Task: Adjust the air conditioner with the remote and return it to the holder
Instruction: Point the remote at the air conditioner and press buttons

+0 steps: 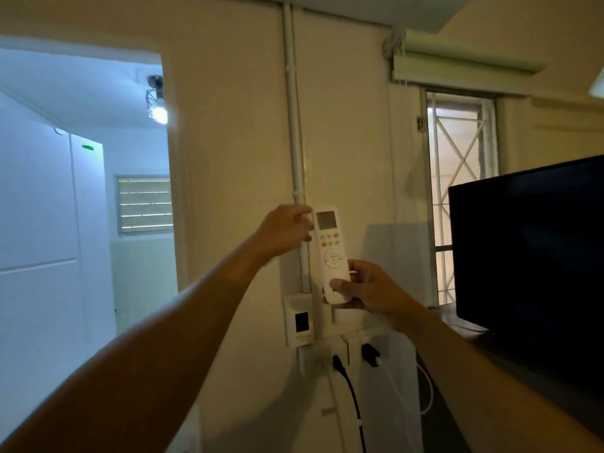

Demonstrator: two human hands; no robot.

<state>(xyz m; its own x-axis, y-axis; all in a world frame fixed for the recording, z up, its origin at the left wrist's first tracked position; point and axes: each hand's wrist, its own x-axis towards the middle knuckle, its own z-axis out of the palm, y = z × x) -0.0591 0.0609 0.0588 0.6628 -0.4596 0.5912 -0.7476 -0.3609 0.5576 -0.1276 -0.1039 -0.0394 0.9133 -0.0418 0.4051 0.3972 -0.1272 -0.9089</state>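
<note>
The white remote stands upright against the wall, screen at the top and buttons facing me. My left hand pinches its upper left edge. My right hand wraps its lower end, thumb laid across the front. Behind my right hand I cannot make out the holder, so I cannot tell whether the remote sits in it. The air conditioner hangs on the wall at the top, only its underside in view.
A white conduit runs down the wall to a switch box. Sockets with a black plug and a charger sit below. A dark TV screen stands at the right, a doorway at the left.
</note>
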